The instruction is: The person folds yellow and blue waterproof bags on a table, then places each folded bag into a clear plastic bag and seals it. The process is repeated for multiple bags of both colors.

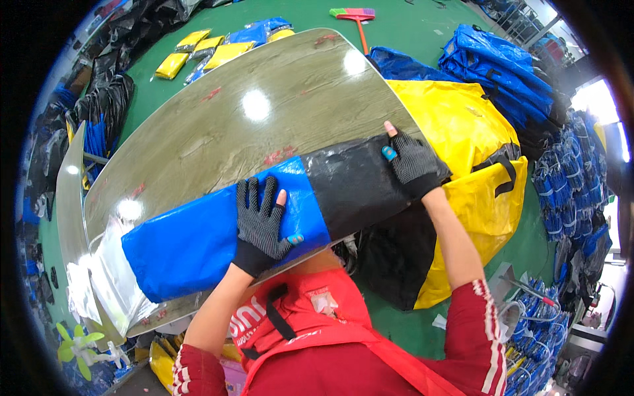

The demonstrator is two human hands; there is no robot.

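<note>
A folded tarpaulin bag, its left part blue [191, 228] and its right part black [350, 178], lies across the near side of a glossy wood-patterned table [198, 125]. My left hand [264, 224], in a dark dotted work glove with bare tips, rests flat on the blue part with fingers spread. My right hand [415, 162], gloved alike, lies on the black part near its right end, one bare fingertip stretched past the far edge. Teal bands show on both hands. Clear plastic bags [115, 277] lie by the blue end.
Large yellow and black bags [469, 125] are heaped right of the table, with blue ones [495, 66] behind. Packed yellow and blue bundles [228, 53] lie on the green floor beyond. A broom [356, 16] lies there too. Strapped blue bundles [574, 178] stand at the far right.
</note>
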